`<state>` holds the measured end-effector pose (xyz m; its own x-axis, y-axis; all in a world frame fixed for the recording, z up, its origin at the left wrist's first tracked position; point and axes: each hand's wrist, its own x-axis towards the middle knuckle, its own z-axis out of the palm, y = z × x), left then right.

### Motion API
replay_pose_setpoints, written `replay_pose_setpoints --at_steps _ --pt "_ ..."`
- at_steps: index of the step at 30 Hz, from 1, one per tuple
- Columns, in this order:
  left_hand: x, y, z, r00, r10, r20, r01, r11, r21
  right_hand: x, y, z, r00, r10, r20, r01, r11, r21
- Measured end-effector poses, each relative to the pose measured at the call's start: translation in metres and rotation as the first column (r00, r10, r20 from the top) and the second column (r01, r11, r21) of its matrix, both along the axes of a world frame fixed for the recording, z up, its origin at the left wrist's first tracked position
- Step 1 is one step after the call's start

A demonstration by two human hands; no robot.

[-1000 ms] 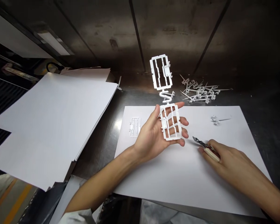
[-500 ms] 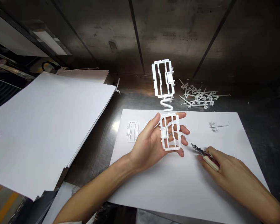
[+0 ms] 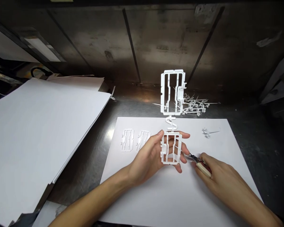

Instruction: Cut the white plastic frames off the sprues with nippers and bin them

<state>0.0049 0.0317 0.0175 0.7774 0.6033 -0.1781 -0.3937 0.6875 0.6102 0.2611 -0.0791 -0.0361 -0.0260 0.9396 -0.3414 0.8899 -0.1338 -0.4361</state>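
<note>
My left hand (image 3: 148,157) holds a white plastic moulding (image 3: 163,94) up over the paper sheet, gripping its lower part. Two rectangular frames make up the moulding, joined by an S-shaped runner (image 3: 171,123). The lower frame lies across my palm and fingers. In my right hand (image 3: 217,176) is a pair of nippers (image 3: 204,169) with cream and dark red handles, the tips pointing at my left fingertips. Two loose white frames (image 3: 127,140) rest on the paper to the left, the second partly behind my left hand.
White paper (image 3: 180,198) covers part of the metal bench. Behind it lies a pile of cut runners (image 3: 198,105), with a small runner piece (image 3: 206,132) on the paper's right. A stack of large white sheets (image 3: 44,126) stands at left, before a metal back wall (image 3: 156,41).
The view has shifted. The moulding has tilted so its upper frame appears larger and nearer. My right hand has brought the nippers closer to the left fingertips.
</note>
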Motion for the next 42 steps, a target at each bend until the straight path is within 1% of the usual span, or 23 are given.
replay_pose_setpoints --at_steps 5,13,16,18,21,25,27,29,32,34,35,37,42 --pt "0.001 -0.002 0.000 1.000 0.000 -0.027 0.001 1.000 0.020 -0.002 0.001 0.001 1.000 -0.012 -0.013 0.012 1.000 -0.016" --pt "0.002 -0.005 -0.002 0.999 -0.019 -0.044 0.021 0.999 0.043 -0.004 0.002 -0.005 0.998 -0.047 -0.041 0.045 0.998 -0.043" --pt "0.002 -0.006 -0.002 0.998 -0.008 -0.066 0.012 0.998 0.062 -0.004 0.003 -0.003 0.998 -0.054 -0.033 0.051 0.996 -0.076" --pt "0.001 -0.005 -0.001 0.996 0.000 -0.090 0.006 0.997 0.071 -0.004 0.005 0.000 0.999 -0.050 -0.018 0.048 0.996 -0.073" --pt "0.001 -0.004 -0.001 0.988 0.022 -0.151 -0.004 0.993 0.115 -0.005 0.007 0.004 0.999 -0.034 -0.016 0.033 0.998 -0.053" --pt "0.003 -0.002 0.000 0.951 0.097 -0.293 -0.042 0.981 0.191 -0.004 0.009 0.010 1.000 0.000 -0.002 0.000 1.000 -0.024" --pt "0.005 -0.002 0.001 0.926 0.112 -0.359 -0.052 0.984 0.173 -0.002 0.009 0.012 0.999 0.018 0.030 -0.018 1.000 0.002" --pt "0.007 -0.001 0.002 0.910 0.127 -0.395 -0.085 0.989 0.121 0.000 0.009 0.013 0.998 0.026 0.056 -0.027 0.999 0.018" --pt "0.009 0.000 0.003 0.923 0.143 -0.357 -0.162 0.986 -0.025 0.000 0.008 0.015 0.998 0.022 0.064 -0.023 0.999 0.025" --pt "0.010 0.000 0.003 0.952 0.131 -0.275 -0.174 0.975 -0.139 0.000 0.008 0.015 0.998 0.021 0.065 -0.023 0.999 0.036" --pt "0.010 0.000 0.003 0.965 0.125 -0.231 -0.168 0.970 -0.177 0.000 0.007 0.016 0.998 0.021 0.067 -0.024 0.999 0.042" --pt "0.010 -0.001 0.004 0.976 0.127 -0.176 -0.159 0.970 -0.183 0.000 0.007 0.015 0.997 0.023 0.077 -0.028 0.998 0.058" --pt "0.011 0.000 0.004 0.973 0.191 -0.128 -0.201 0.978 -0.064 0.001 0.005 0.011 0.994 0.034 0.105 -0.039 0.998 0.052"
